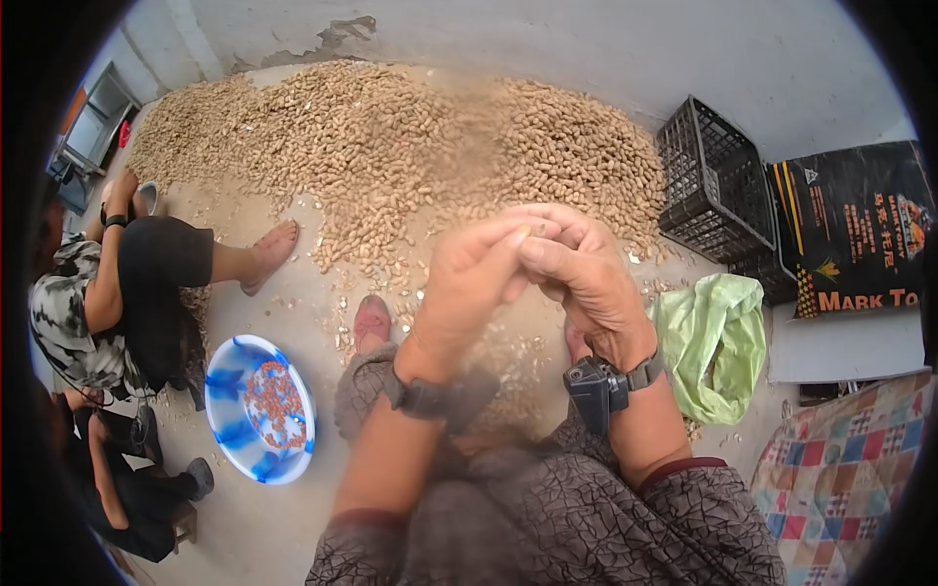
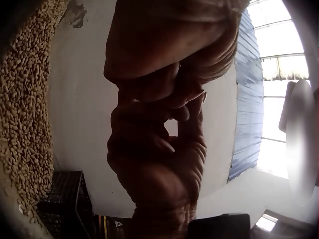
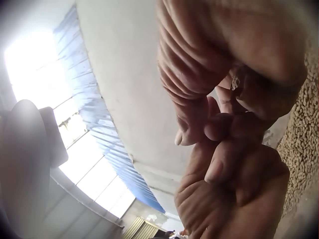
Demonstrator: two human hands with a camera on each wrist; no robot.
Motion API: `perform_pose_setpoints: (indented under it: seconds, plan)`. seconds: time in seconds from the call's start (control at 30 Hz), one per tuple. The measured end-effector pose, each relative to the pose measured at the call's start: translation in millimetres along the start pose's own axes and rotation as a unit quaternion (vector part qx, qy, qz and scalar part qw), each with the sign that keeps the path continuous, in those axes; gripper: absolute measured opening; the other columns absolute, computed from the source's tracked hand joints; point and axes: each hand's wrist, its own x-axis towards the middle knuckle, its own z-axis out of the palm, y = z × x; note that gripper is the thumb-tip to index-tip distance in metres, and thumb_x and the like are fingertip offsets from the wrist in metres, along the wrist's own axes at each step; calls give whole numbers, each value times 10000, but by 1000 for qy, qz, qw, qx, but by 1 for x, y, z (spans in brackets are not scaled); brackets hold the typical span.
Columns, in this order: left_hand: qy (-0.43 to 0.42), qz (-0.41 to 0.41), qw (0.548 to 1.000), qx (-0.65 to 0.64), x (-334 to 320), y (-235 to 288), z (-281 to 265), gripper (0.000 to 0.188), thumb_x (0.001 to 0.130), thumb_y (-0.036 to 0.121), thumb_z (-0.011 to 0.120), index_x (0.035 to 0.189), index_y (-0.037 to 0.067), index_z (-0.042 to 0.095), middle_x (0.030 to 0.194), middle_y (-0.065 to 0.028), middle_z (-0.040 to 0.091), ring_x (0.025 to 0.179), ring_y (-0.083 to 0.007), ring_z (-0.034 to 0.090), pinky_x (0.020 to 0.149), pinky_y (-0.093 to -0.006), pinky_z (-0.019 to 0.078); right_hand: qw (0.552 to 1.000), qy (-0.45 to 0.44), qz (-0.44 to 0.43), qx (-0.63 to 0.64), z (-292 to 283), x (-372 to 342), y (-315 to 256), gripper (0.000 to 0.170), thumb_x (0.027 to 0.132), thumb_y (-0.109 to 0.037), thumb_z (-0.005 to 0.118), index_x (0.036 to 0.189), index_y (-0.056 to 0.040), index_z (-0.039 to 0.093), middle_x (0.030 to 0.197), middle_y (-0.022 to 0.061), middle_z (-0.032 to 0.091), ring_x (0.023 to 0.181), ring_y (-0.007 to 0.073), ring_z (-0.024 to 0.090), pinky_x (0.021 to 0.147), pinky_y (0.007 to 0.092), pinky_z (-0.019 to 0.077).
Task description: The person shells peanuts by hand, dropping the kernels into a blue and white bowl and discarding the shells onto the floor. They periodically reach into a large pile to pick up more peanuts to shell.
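Both hands meet in front of the body, fingertips against fingertips. My left hand (image 1: pixel 469 283) has its fingers curled, thumb and forefinger pinching at the point of contact. From the other side my right hand (image 1: pixel 586 278) bends its fingers inward, its thumb pressing beside the left fingertips. A bit of rough, tan peanut (image 3: pixel 235 82) shows inside the curled fingers in the right wrist view; the fingers hide most of it. Beyond the hands, a large heap of unshelled peanuts (image 1: pixel 391 127) spreads over the floor along the wall.
A blue-and-white basin (image 1: pixel 223 391) with reddish kernels (image 1: pixel 274 400) stands at the left. Two people sit beyond it, one with a bare foot (image 1: pixel 271 256) extended. To the right are a black crate (image 1: pixel 713 181), a green plastic bag (image 1: pixel 684 332), a black printed sack (image 1: pixel 850 225) and a patchwork cloth (image 1: pixel 850 469).
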Motion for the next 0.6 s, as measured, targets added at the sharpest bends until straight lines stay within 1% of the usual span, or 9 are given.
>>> perform_pose_setpoints:
  seconds: [0.03,0.07,0.13,0.17,0.23,0.37,0.47,0.53,0.6]
  plan:
    - [7,6,999,32,0,1,1,196,892,77,492,972,-31,635,719,21,558,552,-24,423,488,-170,330,1000,-9,-3,-3,-1,0,0,354,806,-205,633,1063,35,594,765,4,595,578,33,478,487,158,326]
    - [7,4,999,31,0,0,1,196,892,77,492,972,-31,635,719,21,558,552,-24,423,488,-170,330,1000,-8,-1,-2,-1,0,0,354,806,-205,633,1063,35,594,765,4,595,578,33,478,487,158,326]
    - [-5,33,996,88,-1,0,1,204,886,68,497,1001,-32,632,757,3,579,558,-28,430,494,-171,341,999,-25,-7,23,0,-1,-1,325,818,-171,615,1060,45,596,795,29,620,590,50,528,500,158,352]
    - [-6,30,996,87,-1,3,2,204,886,68,497,1001,-32,632,757,3,579,558,-28,430,494,-171,341,999,-23,-6,24,-2,0,-1,325,818,-171,615,1060,45,596,795,29,620,590,50,528,500,158,352]
    - [-19,14,996,82,-2,9,5,210,872,47,491,1004,-45,626,788,-17,595,560,-35,440,497,-175,349,999,-28,3,34,-5,0,1,301,832,-128,590,1060,68,592,818,67,635,605,75,567,513,163,378]
    - [-39,17,999,16,-4,4,0,237,838,38,478,1000,-58,622,816,-35,608,564,-39,451,495,-176,349,994,-49,1,94,-1,-4,-6,288,839,-107,577,1047,91,593,783,70,621,594,78,547,518,171,387]
    - [-46,16,999,9,-6,1,0,276,804,43,457,994,-73,619,796,-40,608,558,-39,449,487,-174,339,995,-27,-13,96,-1,-3,-1,275,842,-98,575,1023,106,598,749,63,602,579,78,520,524,178,394]
    - [-31,12,999,23,-6,-2,-1,307,788,52,447,1010,-76,615,774,-37,604,545,-41,439,480,-173,329,996,18,-18,86,-1,-1,5,266,844,-96,574,1012,108,603,723,44,584,564,68,493,519,182,392]
    - [-23,6,1000,8,-6,0,2,305,794,57,450,1018,-75,610,758,-33,597,542,-39,436,478,-174,327,996,8,-22,88,-2,-1,4,258,846,-104,577,996,103,608,721,46,585,571,63,492,519,181,390]
